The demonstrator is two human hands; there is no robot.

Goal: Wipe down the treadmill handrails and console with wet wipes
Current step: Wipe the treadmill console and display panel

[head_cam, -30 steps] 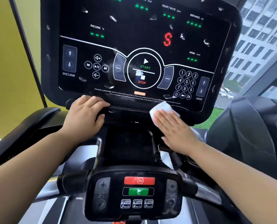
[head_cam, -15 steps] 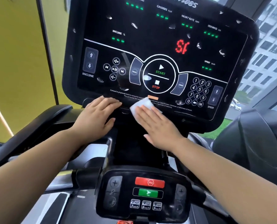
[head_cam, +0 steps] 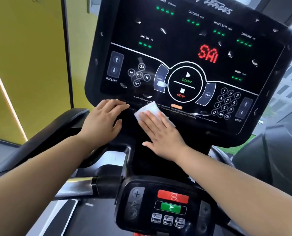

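The black treadmill console fills the upper view, with lit green and red readouts, START and STOP marks and a number pad. My right hand lies flat, fingers straight, pressing a white wet wipe against the console's lower edge below the PROG button. My left hand rests flat on the console's bottom left edge, fingers straight, holding nothing. A metal handrail runs low on the left, and a black side rail curves off behind my left forearm.
A smaller control pod with red stop, green go and speed buttons sits low in the middle. A yellow wall stands at left. A second black machine and a window with buildings are at right.
My right hand has slid the wipe leftward along the console's lower edge, from the right side toward my left hand. The left hand has stayed put. The red readout changed.
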